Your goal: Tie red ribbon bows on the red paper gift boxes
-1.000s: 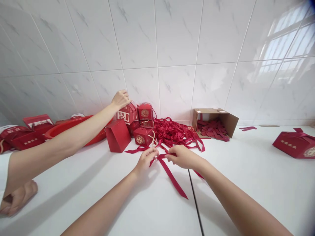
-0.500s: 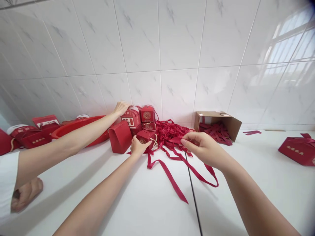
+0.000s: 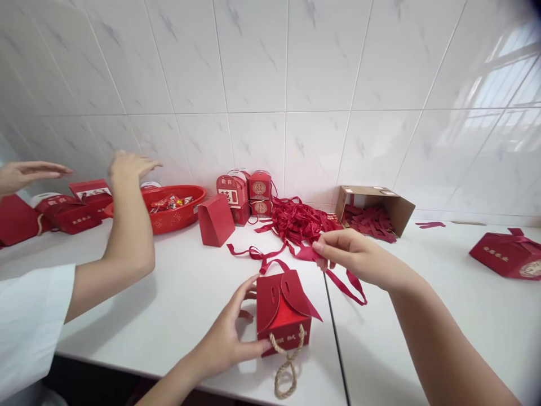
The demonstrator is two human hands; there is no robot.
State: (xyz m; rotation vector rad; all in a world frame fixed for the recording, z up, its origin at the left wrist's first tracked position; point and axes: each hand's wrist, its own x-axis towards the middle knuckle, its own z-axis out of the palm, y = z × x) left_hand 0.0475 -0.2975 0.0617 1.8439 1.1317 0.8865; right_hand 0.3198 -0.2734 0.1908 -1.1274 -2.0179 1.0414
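Note:
My left hand (image 3: 232, 332) grips the left side of a small red box (image 3: 284, 316) near the table's front edge, thumb at the front and fingers behind. Slotted flaps fold over the box's top, and a looped rope handle (image 3: 286, 372) hangs down its front onto the table. Pinched between the thumb and fingers of my right hand (image 3: 333, 251) is a red ribbon (image 3: 307, 254). It lies just in front of a tangled heap of red ribbons (image 3: 298, 220), and a loose length curls below the hand.
Another person's forearm (image 3: 131, 231) reaches over a red basket of sweets (image 3: 180, 208); their other hand (image 3: 29, 175) is far left. Red boxes (image 3: 232, 194) stand by the wall. A cardboard box (image 3: 380, 197) holds dark red strips. One red box (image 3: 505, 254) sits at right.
My left hand has brought the small red box from the stacked boxes toward the front edge. My right hand keeps its pinch. The other person's arm has moved left, off the stacked boxes.

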